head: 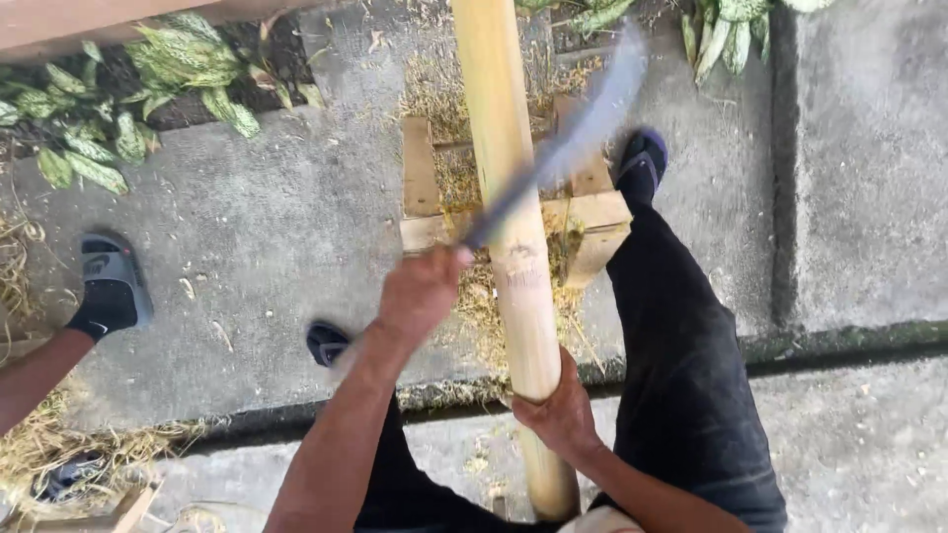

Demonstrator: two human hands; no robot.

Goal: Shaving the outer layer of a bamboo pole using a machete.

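Gripping one bamboo pole (513,247), one machete (573,138).

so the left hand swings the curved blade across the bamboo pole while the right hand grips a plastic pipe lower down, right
Not quite. The left hand does swing the curved blade, blurred with motion, but the right hand grips no plastic pipe: it holds the same bamboo pole lower down. The head view shows one long yellow-tan pole running from the top edge down past that hand.
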